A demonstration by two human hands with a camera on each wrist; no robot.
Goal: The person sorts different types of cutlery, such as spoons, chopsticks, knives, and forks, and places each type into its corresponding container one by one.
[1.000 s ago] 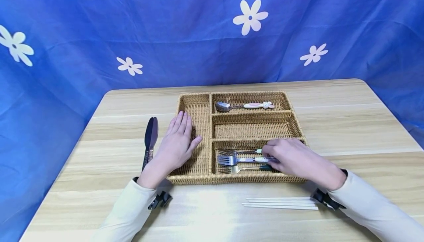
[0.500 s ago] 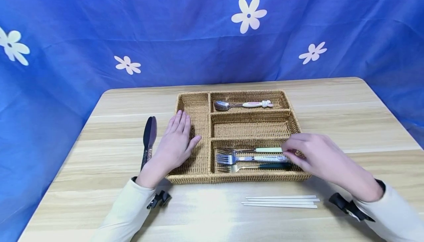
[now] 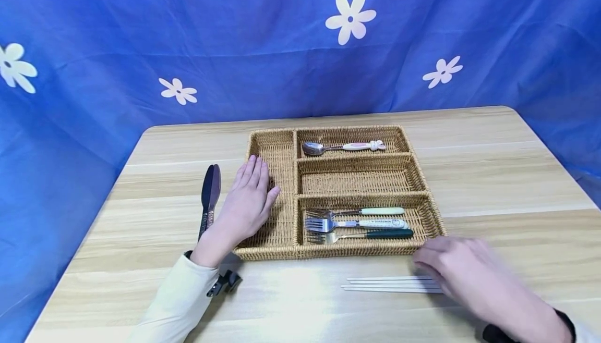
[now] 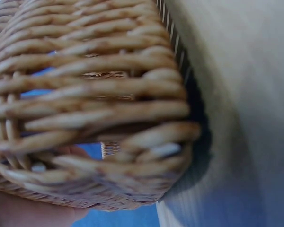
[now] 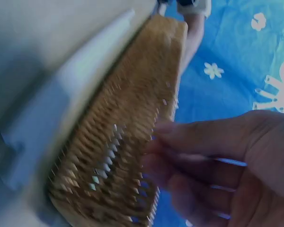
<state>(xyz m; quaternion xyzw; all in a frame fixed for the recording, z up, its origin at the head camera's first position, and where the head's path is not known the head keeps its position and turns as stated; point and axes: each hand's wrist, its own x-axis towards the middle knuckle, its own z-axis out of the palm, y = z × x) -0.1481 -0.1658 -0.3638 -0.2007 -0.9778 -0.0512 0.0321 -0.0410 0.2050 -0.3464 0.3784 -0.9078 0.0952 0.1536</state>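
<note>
My left hand (image 3: 244,202) rests with straight fingers over the left rim of a wicker cutlery tray (image 3: 366,252). Its close-up weave (image 4: 132,90) fills most of the left wrist view. Off the tray's front right corner is my right hand (image 3: 469,270), blurred, its fingers loosely bent and nothing seen between them. Beneath it several white chopsticks (image 3: 389,290) lie on the table, their right ends hidden. In the tray's front compartment lie a light-green-handled fork (image 3: 382,211), a white-handled fork (image 3: 382,223) and a dark-green-handled fork (image 3: 389,234).
A spoon with a rabbit-topped handle (image 3: 359,146) lies in the tray's back compartment. Two dark knives (image 3: 211,186) lie left of the tray, their lower ends behind my left forearm. A blue flowered cloth (image 3: 263,46) hangs behind the wooden table (image 3: 493,166).
My right hand has let go of the forks, left the front compartment and moved right and toward me, over the chopsticks' right ends. My left hand stays on the tray.
</note>
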